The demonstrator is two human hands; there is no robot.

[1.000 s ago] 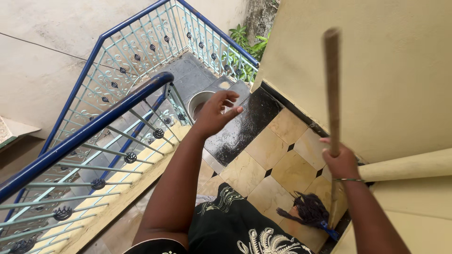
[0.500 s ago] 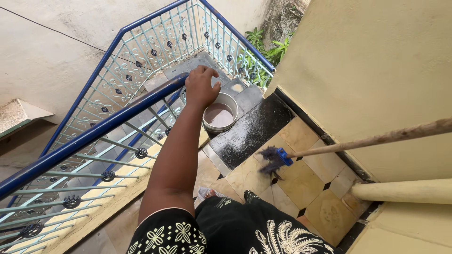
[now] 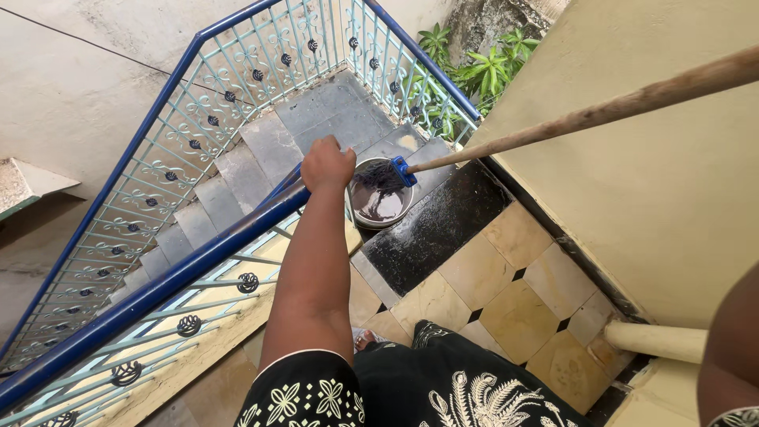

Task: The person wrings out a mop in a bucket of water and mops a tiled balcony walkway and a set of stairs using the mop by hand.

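— Where was your left hand at that moment?

— Your left hand sat on top of the blue handrail, its grip closed around the rail, just beside the metal bucket.

— And the mop?

— The mop head, dark and wet with a blue clamp, hung over the bucket's mouth, touching or nearly touching the murky water inside; you could not tell which. The long wooden mop handle ran from the bucket up toward the right edge of the view.

— Was your right hand holding it?

— Only your right forearm showed, well apart from the bucket, so you could not tell what that grip was doing.

— Where did the bucket stand?

— At the top of the grey stairs, on the edge of a wet black tile. Beyond that tile from the bucket lay yellow floor tiles, and green plants grew behind the railing on the bucket's far side.
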